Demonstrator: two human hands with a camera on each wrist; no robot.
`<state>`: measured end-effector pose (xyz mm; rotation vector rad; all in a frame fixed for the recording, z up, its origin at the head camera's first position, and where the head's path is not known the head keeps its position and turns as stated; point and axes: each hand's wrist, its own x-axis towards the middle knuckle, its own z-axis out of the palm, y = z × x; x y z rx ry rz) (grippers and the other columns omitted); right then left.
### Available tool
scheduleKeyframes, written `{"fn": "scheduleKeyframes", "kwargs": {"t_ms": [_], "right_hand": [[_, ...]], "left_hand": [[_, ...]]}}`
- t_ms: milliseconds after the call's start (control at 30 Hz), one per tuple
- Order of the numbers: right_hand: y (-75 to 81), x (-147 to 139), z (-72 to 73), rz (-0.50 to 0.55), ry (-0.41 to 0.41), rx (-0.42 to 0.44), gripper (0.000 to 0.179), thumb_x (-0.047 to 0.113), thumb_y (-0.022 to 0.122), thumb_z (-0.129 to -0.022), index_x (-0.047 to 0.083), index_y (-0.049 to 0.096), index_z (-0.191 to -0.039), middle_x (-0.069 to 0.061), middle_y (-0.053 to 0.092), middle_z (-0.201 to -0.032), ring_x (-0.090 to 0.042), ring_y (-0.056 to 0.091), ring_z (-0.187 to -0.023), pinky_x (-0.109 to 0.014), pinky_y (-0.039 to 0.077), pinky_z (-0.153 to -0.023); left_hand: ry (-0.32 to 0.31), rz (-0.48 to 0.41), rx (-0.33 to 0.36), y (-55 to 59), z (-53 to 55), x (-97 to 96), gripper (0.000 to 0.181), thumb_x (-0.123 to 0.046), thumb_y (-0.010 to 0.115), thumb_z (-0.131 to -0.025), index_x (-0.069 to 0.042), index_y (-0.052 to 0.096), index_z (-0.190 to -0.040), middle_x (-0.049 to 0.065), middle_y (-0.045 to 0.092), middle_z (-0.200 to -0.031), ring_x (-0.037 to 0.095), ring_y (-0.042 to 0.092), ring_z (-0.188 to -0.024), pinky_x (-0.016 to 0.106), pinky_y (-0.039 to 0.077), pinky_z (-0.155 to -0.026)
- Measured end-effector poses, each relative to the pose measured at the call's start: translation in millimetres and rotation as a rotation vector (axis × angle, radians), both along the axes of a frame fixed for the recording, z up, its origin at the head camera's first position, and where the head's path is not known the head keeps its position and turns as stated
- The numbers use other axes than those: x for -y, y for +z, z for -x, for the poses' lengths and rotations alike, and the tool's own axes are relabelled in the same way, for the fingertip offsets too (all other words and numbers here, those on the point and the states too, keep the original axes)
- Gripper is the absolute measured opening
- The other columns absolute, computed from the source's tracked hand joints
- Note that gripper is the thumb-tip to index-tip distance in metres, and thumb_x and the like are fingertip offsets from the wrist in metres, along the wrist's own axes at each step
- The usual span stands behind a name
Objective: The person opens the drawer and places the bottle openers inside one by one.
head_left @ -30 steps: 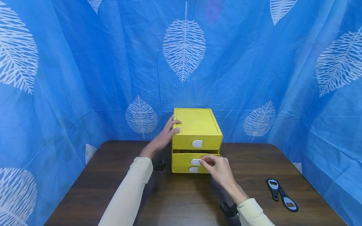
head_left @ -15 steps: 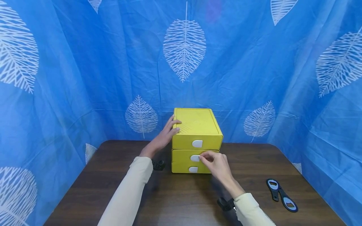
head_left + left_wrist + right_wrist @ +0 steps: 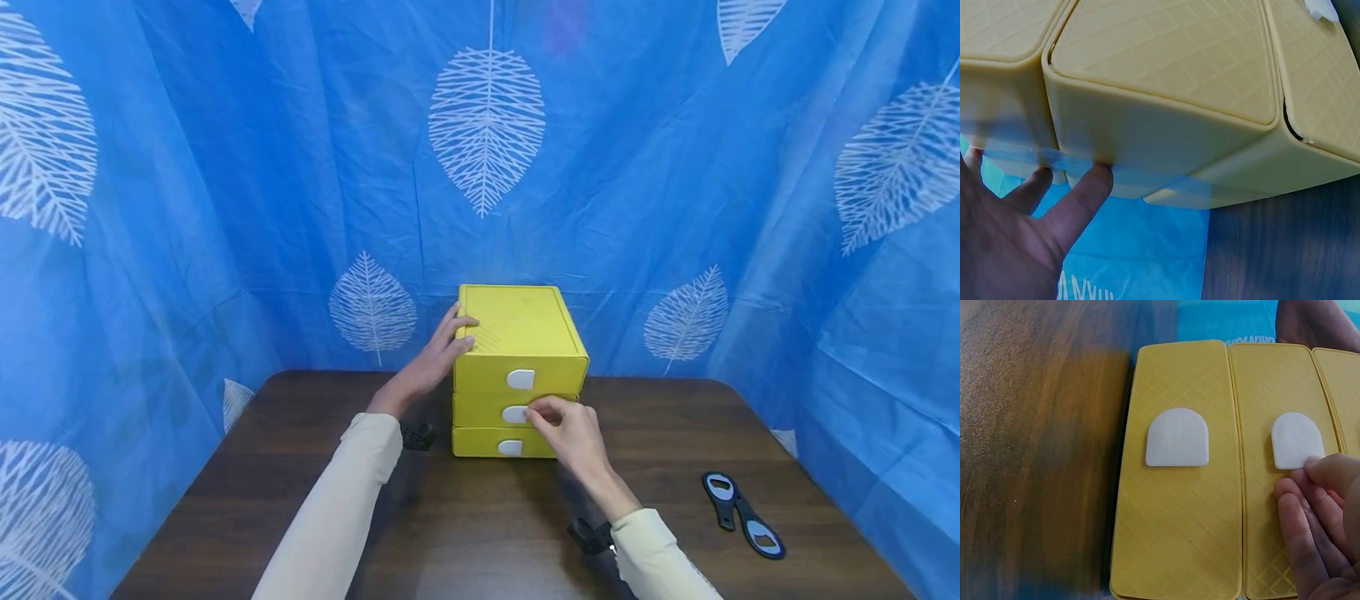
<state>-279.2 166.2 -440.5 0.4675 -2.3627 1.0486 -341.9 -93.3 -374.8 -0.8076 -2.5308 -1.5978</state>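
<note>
A yellow three-tier drawer unit (image 3: 521,321) stands at the back of the table, each drawer front carrying a white rounded handle. My left hand (image 3: 433,360) rests against its upper left side; the left wrist view shows the fingertips (image 3: 1100,175) touching the side wall, fingers fairly straight. My right hand (image 3: 576,437) pinches the edge of the middle drawer's handle (image 3: 513,414) between thumb and fingers. In the right wrist view the middle drawer (image 3: 1269,387) sits about level with the bottom drawer (image 3: 1179,519). The top drawer (image 3: 483,375) is also closed.
Two black bottle openers (image 3: 722,498) with metal insets lie on the dark wooden table (image 3: 262,492) at the right. A blue curtain (image 3: 600,167) with white leaf prints hangs behind and at both sides.
The middle drawer, pulled out slightly one second ago with a gap above its front, has moved back into the unit along with my right hand. My left hand has stayed in place.
</note>
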Motion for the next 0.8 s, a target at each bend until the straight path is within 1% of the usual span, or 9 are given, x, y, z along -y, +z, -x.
{"fn": "scheduleKeyframes", "kwargs": {"t_ms": [233, 400, 567, 733, 800], "right_hand": [[-7.5, 1.2, 0.1, 0.023, -0.018, 0.027, 0.007, 0.02, 0.083, -0.088, 0.014, 0.082, -0.091, 0.004, 0.079, -0.085, -0.01, 0.073, -0.077, -0.026, 0.056, -0.068], [-17.3, 0.6, -1.1, 0.03, -0.019, 0.054, 0.008, 0.021, 0.082, -0.089, 0.014, 0.082, -0.092, 0.004, 0.079, -0.085, -0.011, 0.074, -0.078, -0.025, 0.055, -0.067], [-31.5, 1.8, -2.7, 0.008, -0.028, 0.043, 0.007, 0.021, 0.083, -0.088, 0.014, 0.083, -0.091, 0.006, 0.079, -0.084, -0.011, 0.073, -0.078, -0.025, 0.055, -0.066], [-43.1, 4.3, -4.2, -0.005, -0.014, 0.035, 0.012, 0.024, 0.082, -0.09, 0.012, 0.083, -0.091, 0.007, 0.079, -0.084, -0.01, 0.074, -0.078, -0.026, 0.057, -0.068], [-46.4, 4.8, -3.8, -0.003, -0.007, 0.033, 0.011, 0.023, 0.082, -0.089, 0.013, 0.083, -0.091, 0.008, 0.079, -0.084, -0.01, 0.074, -0.079, -0.026, 0.058, -0.069]], "left_hand": [[0.002, 0.007, -0.011, -0.2, 1.3, 2.4, 0.049, -0.044, 0.041, -0.109, -0.021, 0.038, -0.151, -0.006, -0.012, -0.173, 0.03, -0.007, -0.16, 0.067, 0.019, -0.122], [0.005, 0.014, -0.009, -0.2, 1.8, 1.6, 0.048, -0.044, 0.041, -0.109, -0.022, 0.038, -0.151, -0.007, -0.012, -0.173, 0.028, -0.006, -0.16, 0.065, 0.019, -0.122], [0.007, 0.009, -0.015, -0.6, 2.1, 0.7, 0.048, -0.043, 0.041, -0.109, -0.02, 0.038, -0.152, -0.005, -0.011, -0.173, 0.03, -0.005, -0.16, 0.065, 0.019, -0.122], [0.014, 0.018, -0.012, -0.9, 1.3, -0.1, 0.048, -0.044, 0.04, -0.109, -0.022, 0.038, -0.152, -0.005, -0.011, -0.174, 0.03, -0.005, -0.16, 0.066, 0.019, -0.123], [0.02, 0.022, -0.007, -0.7, 0.9, 0.2, 0.048, -0.045, 0.04, -0.109, -0.023, 0.038, -0.152, -0.006, -0.011, -0.173, 0.029, -0.005, -0.16, 0.066, 0.018, -0.123]]}}
